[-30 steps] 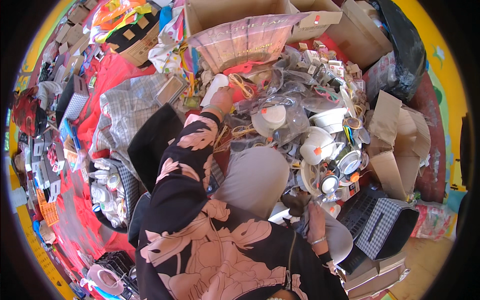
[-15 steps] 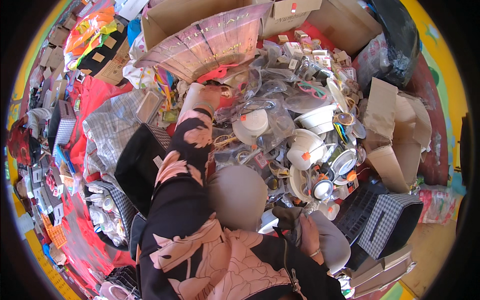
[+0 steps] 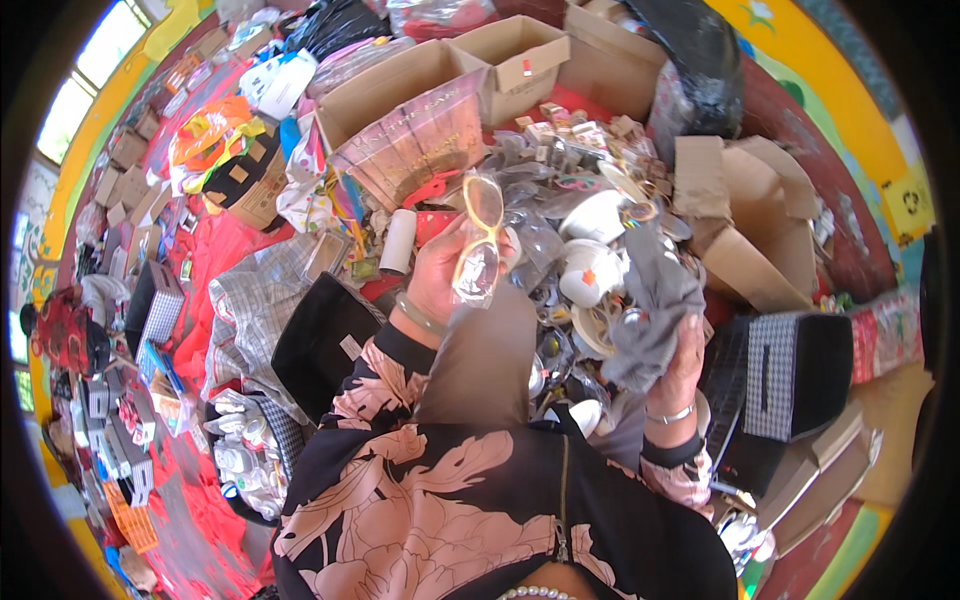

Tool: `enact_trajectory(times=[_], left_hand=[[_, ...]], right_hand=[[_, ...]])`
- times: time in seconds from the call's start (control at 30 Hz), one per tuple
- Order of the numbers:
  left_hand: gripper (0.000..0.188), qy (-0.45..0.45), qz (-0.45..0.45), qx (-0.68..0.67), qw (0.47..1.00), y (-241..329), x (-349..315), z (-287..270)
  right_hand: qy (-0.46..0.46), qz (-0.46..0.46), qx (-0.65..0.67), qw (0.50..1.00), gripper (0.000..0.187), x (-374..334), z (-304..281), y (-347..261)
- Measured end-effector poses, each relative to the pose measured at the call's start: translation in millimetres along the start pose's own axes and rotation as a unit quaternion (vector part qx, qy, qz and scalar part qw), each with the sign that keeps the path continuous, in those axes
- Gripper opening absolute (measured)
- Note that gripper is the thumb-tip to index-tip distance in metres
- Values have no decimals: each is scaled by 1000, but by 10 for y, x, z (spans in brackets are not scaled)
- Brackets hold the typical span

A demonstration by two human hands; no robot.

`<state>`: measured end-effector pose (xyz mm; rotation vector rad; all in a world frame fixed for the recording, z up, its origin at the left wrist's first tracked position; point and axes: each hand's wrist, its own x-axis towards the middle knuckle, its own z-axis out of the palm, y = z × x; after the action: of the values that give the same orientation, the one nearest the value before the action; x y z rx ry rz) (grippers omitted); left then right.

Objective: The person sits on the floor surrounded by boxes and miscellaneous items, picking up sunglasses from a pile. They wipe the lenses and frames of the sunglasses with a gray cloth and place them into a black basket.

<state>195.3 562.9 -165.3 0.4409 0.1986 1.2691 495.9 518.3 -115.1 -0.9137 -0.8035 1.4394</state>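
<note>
My left hand [image 3: 437,275] is raised over the near edge of a heap of goods, closed on a pair of yellow-framed glasses [image 3: 484,203]. The glasses stand upright, one lens above the other, and seem to be in a clear plastic sleeve. Off to the right, my right hand [image 3: 680,372] grips a crumpled grey cloth [image 3: 652,300] that hangs over the heap. White bowls [image 3: 590,272] and clear plastic packets lie between the two hands. Beside my left hand, a white cylinder [image 3: 398,242] leans against the pile.
Several open cardboard boxes [image 3: 510,75] stand behind the heap, with another box [image 3: 752,215] at right. A black bin [image 3: 322,340] and a checked box of white items [image 3: 245,455] sit to the left. A houndstooth-sided box [image 3: 785,375] stands at right.
My left hand has come back from the far side of the heap and now holds the glasses up. My right hand has risen from beside my knee, lifting the grey cloth.
</note>
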Motion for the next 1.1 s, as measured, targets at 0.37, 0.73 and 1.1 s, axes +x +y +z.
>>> enact_trajectory(times=[0.37,0.73,1.1], left_hand=[[30,-21,38,266,963,-1282,-695,886],[37,-71,-181,198,961,-1417,-766,1387],[31,-38,-179,44,982,-1287,-643,1226]], right_hand=[[-150,-541,-579,592,46,-883,377,-75],[30,-513,-487,706,31,-752,120,-642],[-25,-468,-427,773,27,-655,269,-472]])
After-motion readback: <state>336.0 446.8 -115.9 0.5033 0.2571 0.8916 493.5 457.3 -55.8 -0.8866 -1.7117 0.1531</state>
